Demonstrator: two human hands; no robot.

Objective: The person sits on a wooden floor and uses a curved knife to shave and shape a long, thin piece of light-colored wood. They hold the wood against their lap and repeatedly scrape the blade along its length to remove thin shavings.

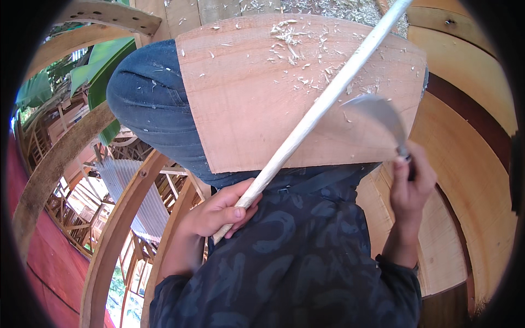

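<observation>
My left hand point(227, 212) is closed round the lower end of a long pale peeled stick point(306, 124). The stick slants up to the right, over a flat wooden board point(235, 104) lying across my thighs. In my right hand point(411, 183) is the handle of a knife with a curved blade point(380, 113), slightly blurred. The blade points up and left, to the right of the stick and apart from it, above the board. Thin wood shavings point(290, 41) lie scattered on the board, mostly toward its far side.
Curved wooden ribs point(123, 238) stand at the left, with gaps between them opening onto a lower area with a corrugated sheet point(139, 197). Curved planks point(465, 164) rise along the right. More shavings point(344, 11) cover the surface beyond the board.
</observation>
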